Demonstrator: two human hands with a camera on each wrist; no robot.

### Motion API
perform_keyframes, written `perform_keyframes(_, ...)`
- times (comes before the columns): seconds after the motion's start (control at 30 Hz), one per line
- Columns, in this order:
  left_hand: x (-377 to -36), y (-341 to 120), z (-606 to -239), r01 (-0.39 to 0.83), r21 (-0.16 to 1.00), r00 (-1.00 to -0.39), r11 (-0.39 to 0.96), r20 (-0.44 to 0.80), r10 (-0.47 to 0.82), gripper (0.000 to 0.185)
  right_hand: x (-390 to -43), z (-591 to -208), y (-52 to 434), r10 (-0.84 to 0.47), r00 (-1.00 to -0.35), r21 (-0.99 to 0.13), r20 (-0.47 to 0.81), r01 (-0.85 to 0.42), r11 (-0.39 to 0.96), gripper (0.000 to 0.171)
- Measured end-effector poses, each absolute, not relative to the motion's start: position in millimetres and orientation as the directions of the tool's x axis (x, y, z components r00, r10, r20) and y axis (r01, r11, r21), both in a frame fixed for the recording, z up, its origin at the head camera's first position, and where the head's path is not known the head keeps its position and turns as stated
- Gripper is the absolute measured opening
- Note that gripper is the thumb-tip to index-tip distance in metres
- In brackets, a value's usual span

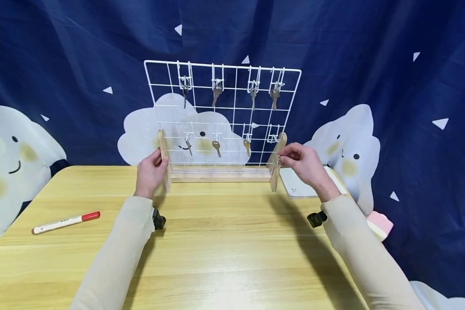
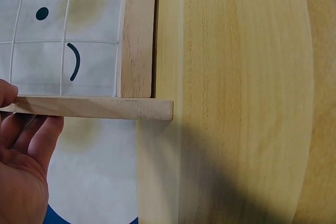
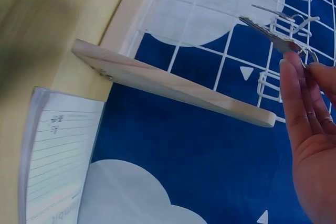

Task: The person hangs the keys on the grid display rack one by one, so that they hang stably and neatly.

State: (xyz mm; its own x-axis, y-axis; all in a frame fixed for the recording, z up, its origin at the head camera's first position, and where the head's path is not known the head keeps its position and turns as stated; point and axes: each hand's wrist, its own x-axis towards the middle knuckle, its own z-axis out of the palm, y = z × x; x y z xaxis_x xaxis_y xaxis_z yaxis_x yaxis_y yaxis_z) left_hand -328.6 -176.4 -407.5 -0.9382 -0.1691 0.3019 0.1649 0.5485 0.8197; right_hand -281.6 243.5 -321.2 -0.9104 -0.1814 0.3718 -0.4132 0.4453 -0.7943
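A white wire grid rack (image 1: 222, 116) stands in a wooden base at the table's far edge. Several keys hang from its hooks; the lower right hook (image 1: 273, 137) is bare. My left hand (image 1: 159, 160) grips the left wooden side piece (image 1: 164, 165), thumb on one face and fingers on the other; in the left wrist view the left hand (image 2: 21, 156) holds the same side piece (image 2: 94, 107). My right hand (image 1: 282, 159) pinches a silver key (image 3: 270, 34) by its ring beside the right side piece (image 3: 173, 85), close to the bare hook (image 3: 268, 85).
A white marker with a red cap (image 1: 66, 222) lies on the wooden table (image 1: 224, 249) at the left. A lined notebook (image 1: 298, 183) sits behind my right hand. A pink object (image 1: 379, 226) lies off the right edge. A blue cloud-print curtain hangs behind.
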Motion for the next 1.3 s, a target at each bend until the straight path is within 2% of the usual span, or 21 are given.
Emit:
perform_keyframes(0.47, -328.5, -175.6, -408.2, 0.176, 0.808, -0.931, 0.562, 0.322, -0.173, 0.047, -294.1, -309.2, 240.5, -0.089, -0.898, -0.803, 0.431, -0.427, 0.415, 0.010)
perform_keyframes(0.83, -327.3, -174.5, -407.7, 0.187, 0.804, -0.923, 0.565, 0.341, -0.179, 0.046, -308.0, -305.4, 240.2, -0.026, -0.937, -0.813, 0.348, -0.316, 0.489, 0.011)
perform_keyframes(1.3, -328.9, -173.2, -408.6, 0.169, 0.813, -0.932, 0.557, 0.316, -0.178, 0.046, -315.0, -318.6, 240.7, 0.003, -0.933, -0.815, 0.359, -0.312, 0.489, 0.013)
